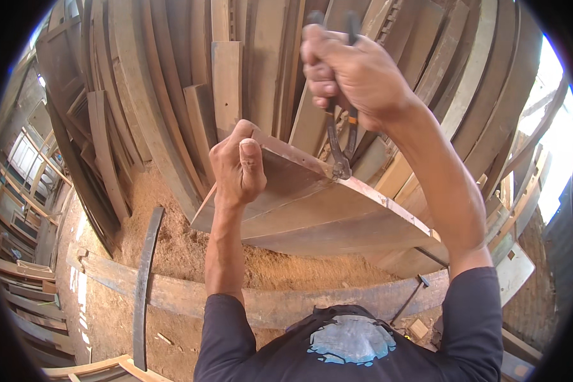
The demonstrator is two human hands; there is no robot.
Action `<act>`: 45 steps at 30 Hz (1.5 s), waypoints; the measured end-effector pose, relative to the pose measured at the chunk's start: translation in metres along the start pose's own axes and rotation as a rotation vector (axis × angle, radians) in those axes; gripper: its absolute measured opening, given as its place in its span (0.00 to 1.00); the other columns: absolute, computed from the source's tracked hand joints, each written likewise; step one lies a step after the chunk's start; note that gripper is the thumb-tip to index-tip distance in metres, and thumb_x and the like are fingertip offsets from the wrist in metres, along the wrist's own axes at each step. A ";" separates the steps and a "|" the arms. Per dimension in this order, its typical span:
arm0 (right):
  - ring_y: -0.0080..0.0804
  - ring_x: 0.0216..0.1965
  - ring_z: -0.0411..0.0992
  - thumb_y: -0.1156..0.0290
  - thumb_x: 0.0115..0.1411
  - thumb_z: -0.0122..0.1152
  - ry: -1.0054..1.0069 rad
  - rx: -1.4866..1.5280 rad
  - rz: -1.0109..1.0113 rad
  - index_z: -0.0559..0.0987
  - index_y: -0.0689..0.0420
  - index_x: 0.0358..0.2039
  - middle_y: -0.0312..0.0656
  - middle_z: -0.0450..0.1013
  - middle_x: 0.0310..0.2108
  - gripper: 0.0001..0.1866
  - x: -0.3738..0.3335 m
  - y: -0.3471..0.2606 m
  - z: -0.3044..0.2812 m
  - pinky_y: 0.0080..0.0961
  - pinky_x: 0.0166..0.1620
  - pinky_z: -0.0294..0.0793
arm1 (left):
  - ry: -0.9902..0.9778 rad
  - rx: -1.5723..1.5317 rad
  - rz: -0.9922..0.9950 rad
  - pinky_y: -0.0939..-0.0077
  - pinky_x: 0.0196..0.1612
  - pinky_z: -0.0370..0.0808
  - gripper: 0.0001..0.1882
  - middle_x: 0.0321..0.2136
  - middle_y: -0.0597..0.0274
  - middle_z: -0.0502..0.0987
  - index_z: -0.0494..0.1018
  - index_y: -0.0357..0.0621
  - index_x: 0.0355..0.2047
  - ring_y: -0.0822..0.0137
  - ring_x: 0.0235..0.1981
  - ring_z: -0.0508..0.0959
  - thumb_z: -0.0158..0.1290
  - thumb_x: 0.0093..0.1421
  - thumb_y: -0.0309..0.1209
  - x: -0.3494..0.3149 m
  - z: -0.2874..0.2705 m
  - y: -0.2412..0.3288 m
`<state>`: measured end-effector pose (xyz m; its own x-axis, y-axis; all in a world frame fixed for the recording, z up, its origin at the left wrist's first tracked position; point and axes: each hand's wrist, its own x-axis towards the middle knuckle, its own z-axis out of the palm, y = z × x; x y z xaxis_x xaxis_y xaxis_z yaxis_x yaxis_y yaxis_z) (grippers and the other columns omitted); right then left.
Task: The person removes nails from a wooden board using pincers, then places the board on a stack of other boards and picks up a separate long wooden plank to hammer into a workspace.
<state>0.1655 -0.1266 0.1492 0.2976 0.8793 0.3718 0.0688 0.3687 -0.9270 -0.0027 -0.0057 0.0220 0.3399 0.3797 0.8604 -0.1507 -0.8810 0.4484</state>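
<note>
A: Gripping hard, is it? What does the right hand have?

B: It is clenched around the handles of a pair of pincers, held upright with the head down. The head bites on the top edge of a curved wooden board, about midway along that edge.

A: And the left hand?

B: Closed on the board's left end, thumb lying flat over the top edge, fingers wrapped behind. The board stands on its long edge, tilted toward the person, with its reddish upper rim running from the left hand down to the right.

A: What lies around it?

B: Behind it, stacked planks lean upright in rows. Under it there is a sawdust heap on the floor. A thin dark curved strip lies across the sawdust at the left. Nearer the person a long curved beam crosses the floor, and a hammer rests against it at the right.
</note>
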 end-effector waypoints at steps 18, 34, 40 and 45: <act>0.21 0.35 0.71 0.56 0.69 0.59 0.306 -0.007 -0.047 0.78 0.57 0.42 0.34 0.73 0.36 0.15 -0.056 0.034 -0.095 0.24 0.38 0.71 | 0.122 0.111 0.143 0.70 0.19 0.70 0.31 0.18 0.63 0.72 0.70 0.45 0.25 0.70 0.21 0.76 0.36 0.71 0.58 0.004 -0.037 -0.046; 0.39 0.50 0.76 0.52 0.75 0.44 0.264 0.445 0.012 0.77 0.62 0.50 0.49 0.75 0.50 0.24 -0.122 0.059 -0.100 0.42 0.56 0.77 | -0.032 0.600 0.426 0.72 0.35 0.60 0.09 0.11 0.67 0.69 0.74 0.50 0.19 0.69 0.14 0.66 0.47 0.54 0.32 -0.017 0.014 0.042; 0.12 0.15 0.49 0.52 0.76 0.40 0.236 0.388 -0.188 0.76 0.65 0.49 0.23 0.53 0.15 0.26 -0.137 0.021 -0.078 0.15 0.19 0.48 | 0.013 0.629 0.401 0.72 0.38 0.61 0.10 0.11 0.67 0.70 0.71 0.51 0.18 0.68 0.15 0.68 0.47 0.56 0.33 -0.005 0.005 0.031; 0.12 0.12 0.47 0.53 0.77 0.38 0.031 0.407 -0.521 0.74 0.66 0.48 0.23 0.54 0.13 0.26 -0.133 0.024 -0.051 0.14 0.17 0.49 | -0.093 0.701 0.295 0.69 0.40 0.61 0.10 0.12 0.67 0.72 0.74 0.51 0.25 0.66 0.18 0.72 0.48 0.60 0.37 0.000 -0.008 0.026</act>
<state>0.1762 -0.2500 0.0747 0.3508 0.5480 0.7594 -0.1522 0.8335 -0.5312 -0.0141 -0.0261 0.0361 0.4583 0.1034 0.8828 0.3662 -0.9270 -0.0815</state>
